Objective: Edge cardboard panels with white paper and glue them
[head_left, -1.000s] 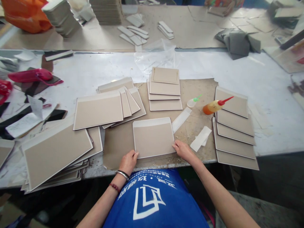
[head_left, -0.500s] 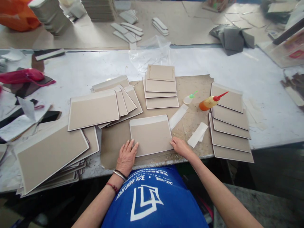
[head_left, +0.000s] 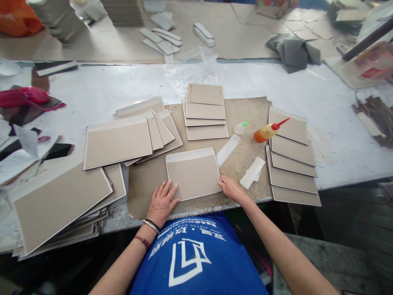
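Note:
A beige rectangular panel (head_left: 193, 174) with a pale strip along its top edge lies flat in front of me. My left hand (head_left: 161, 200) rests beside its lower left corner, fingers spread and touching the edge. At the opposite corner, my right hand (head_left: 231, 189) pinches the panel's right edge between thumb and fingers. Just right of the panel are a long white strip (head_left: 228, 150) and shorter white strips (head_left: 253, 173). A small bottle with a green tip (head_left: 240, 128) and an amber bottle with a red nozzle (head_left: 265, 133) lie tilted behind them.
Similar panels fan out at the left (head_left: 116, 141), in a larger pile at far left (head_left: 61, 200), at the back (head_left: 205, 110) and at the right (head_left: 293, 164). A brown work sheet (head_left: 144, 186) covers the table's front edge. Someone's hand (head_left: 282, 9) shows at the far side.
The whole view has shifted slightly, so things sit a little further left. Both hands keep their places at the panel. A person's hand now shows clearly at the far table.

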Demonstrator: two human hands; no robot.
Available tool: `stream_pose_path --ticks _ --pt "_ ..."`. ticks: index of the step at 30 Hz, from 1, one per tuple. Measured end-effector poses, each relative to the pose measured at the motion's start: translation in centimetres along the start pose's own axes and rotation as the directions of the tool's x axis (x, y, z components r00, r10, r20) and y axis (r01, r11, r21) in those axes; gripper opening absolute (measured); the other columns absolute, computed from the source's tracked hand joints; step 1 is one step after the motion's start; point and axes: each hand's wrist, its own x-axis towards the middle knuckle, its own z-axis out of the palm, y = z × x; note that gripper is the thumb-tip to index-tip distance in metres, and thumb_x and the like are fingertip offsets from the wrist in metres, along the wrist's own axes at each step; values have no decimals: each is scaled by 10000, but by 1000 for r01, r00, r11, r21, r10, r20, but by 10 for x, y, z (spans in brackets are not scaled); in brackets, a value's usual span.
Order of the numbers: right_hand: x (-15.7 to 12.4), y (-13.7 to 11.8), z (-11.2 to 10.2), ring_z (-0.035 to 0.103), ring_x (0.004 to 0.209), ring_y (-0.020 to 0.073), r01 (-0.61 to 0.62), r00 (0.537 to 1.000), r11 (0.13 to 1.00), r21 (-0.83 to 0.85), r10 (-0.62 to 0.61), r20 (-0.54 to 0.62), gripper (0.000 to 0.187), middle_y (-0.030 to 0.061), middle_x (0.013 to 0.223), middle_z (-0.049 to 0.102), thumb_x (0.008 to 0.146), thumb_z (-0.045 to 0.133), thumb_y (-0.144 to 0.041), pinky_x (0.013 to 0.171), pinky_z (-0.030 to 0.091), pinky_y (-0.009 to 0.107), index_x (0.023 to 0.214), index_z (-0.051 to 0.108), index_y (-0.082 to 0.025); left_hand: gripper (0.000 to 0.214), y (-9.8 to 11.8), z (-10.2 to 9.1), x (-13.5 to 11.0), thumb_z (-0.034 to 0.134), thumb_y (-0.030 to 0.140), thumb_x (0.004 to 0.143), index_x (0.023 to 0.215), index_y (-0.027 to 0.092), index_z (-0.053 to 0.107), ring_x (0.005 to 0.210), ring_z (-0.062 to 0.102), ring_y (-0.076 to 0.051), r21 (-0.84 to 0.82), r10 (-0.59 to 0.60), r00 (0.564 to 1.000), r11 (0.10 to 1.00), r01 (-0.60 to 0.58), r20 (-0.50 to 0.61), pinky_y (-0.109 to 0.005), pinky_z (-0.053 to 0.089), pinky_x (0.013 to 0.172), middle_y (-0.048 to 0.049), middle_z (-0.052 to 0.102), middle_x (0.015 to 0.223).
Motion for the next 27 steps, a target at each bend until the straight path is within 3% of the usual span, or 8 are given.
stream_pose_path --ticks 27 --pt "1 -6 -4 570 807 182 -52 996 998 -33 55 67 187 108 885 624 890 368 -248 633 299 241 872 521 -144 568 -8 1 0 625 407 718 1245 253 478 1210 389 -295 -17 36 999 999 -36 -3 -463 287 1006 -100 453 1329"
